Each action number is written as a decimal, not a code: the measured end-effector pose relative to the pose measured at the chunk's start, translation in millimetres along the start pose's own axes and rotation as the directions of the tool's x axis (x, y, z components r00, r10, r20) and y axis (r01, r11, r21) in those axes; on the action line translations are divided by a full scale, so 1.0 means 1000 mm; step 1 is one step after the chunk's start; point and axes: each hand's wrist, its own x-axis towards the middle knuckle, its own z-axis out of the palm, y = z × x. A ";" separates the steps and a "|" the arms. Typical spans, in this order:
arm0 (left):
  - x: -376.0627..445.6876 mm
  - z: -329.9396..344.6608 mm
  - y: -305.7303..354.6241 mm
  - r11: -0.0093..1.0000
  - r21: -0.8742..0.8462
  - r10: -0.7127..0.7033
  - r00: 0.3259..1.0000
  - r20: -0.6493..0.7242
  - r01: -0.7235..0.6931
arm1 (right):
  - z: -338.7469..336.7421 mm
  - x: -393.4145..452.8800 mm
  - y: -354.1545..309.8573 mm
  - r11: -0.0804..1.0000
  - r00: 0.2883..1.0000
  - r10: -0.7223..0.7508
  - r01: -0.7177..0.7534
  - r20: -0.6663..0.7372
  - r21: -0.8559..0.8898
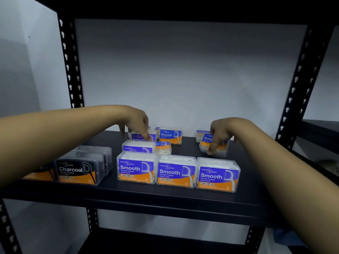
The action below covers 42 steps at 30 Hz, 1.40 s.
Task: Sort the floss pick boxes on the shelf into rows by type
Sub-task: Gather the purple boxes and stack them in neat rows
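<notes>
I am looking down at a black metal shelf [165, 195] with both my bare arms reaching in. Along the front edge three Smooth boxes [175, 171] stand side by side, touching. Toward the front left corner stand dark Charcoal boxes [78, 171], one behind another. My left hand [136, 123] hangs over the middle of the shelf, fingers curled downward onto a Smooth box [142, 137] further back; I cannot tell whether it has a real hold. My right hand [221, 133] is toward the back right, fingers bent down around a tilted Round box [216, 146], gripping it. Another Round box [170, 135] stands upright near the back edge, between my hands.
</notes>
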 end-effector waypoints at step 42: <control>0.043 0.018 0.084 0.923 0.139 0.368 0.929 -0.046 -0.358 | 0.002 0.034 0.037 0.963 0.943 -0.002 0.091 -0.332 0.254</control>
